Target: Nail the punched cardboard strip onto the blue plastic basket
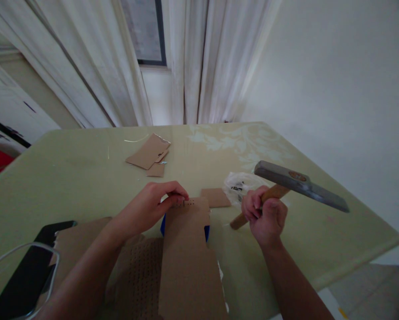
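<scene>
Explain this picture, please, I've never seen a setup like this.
No machine here: these are a person's bare hands, filmed by a camera worn on the head, looking forward and down. The right hand grips a hammer by its wooden handle. The left hand is at the far end of a long cardboard piece marked with small dots; whether it pinches anything is too small to tell. Cardboard scraps, a crumpled plastic bag and a black object with a white cable across it also lie on the table.

Single head cam, looking forward and down over the table (pixel 193 160): left hand (pixel 153 204) and right hand (pixel 268 220) close, curtains (pixel 102 58) and wall (pixel 336 80) beyond.
</scene>
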A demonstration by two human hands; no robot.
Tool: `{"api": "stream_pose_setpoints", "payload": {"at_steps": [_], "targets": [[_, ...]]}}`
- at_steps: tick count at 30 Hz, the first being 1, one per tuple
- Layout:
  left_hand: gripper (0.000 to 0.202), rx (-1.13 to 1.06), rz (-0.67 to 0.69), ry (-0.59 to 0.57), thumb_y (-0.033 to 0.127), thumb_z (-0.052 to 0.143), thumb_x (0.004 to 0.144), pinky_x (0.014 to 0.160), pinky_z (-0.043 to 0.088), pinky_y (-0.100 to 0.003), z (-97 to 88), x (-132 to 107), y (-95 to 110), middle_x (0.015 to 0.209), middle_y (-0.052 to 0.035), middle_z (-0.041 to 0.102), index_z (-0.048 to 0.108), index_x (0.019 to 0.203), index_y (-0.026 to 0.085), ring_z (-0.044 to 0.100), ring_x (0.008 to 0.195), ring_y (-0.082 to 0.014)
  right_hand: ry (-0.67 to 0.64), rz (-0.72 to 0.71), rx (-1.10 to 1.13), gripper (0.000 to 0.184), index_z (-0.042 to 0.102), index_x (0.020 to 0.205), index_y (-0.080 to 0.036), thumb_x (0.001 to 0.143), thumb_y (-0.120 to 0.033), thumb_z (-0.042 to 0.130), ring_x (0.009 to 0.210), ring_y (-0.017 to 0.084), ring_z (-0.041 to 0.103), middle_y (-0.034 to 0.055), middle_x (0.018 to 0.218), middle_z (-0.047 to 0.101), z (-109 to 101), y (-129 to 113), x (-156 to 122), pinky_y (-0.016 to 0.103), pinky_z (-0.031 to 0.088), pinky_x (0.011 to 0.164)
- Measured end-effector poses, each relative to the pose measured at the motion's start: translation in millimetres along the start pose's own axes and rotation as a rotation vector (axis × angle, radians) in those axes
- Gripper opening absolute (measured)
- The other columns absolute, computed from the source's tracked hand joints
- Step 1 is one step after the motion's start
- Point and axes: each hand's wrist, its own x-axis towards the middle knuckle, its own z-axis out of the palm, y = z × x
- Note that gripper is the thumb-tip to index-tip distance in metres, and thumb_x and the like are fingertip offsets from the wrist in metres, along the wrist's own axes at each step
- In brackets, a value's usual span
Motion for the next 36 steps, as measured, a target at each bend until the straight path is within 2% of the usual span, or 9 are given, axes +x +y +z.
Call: {"api": "stream_pose_setpoints", "payload": {"at_steps": [16, 30, 36], "targets": [[0.019, -0.017, -0.007, -0.004, 0.026, 0.063, 0.106, 0.081, 0.057, -0.026, 0.7, 0.2, 2.6, 0.095, -0.0006, 0.085, 0.081, 0.102, 0.024, 0.077, 0.087, -0.0171, 0.005, 0.003, -0.008, 0.051, 0.055, 0.077, -0.024, 0.106, -0.063, 0.067, 0.044, 0.008, 0.023, -0.0089, 0.060, 0.032, 0.0, -0.4, 0.0, 0.020, 0.020, 0.040], [0.020, -0.009, -0.004, 0.004, 0.025, 0.061, 0.105, 0.081, 0.059, -0.027, 1.4, 0.1, 3.3, 0.097, -0.0023, 0.085, 0.081, 0.103, 0.024, 0.078, 0.088, -0.0186, -0.003, 0.010, -0.012, 0.051, 0.054, 0.076, -0.024, 0.105, -0.064, 0.069, 0.044, 0.008, 0.024, -0.0089, 0.060, 0.033, 0.4, -2.1, 0.5, 0.020, 0.023, 0.040], [0.016, -0.026, 0.000, -0.007, 0.027, 0.065, 0.104, 0.080, 0.057, -0.026, 1.7, -1.6, 2.0, 0.094, -0.0007, 0.085, 0.081, 0.100, 0.024, 0.077, 0.086, -0.0175, -0.011, 0.011, -0.010, 0.051, 0.055, 0.077, -0.024, 0.105, -0.063, 0.069, 0.044, 0.008, 0.025, -0.0090, 0.060, 0.032, -0.4, -1.7, 0.5, 0.020, 0.023, 0.040]]}}
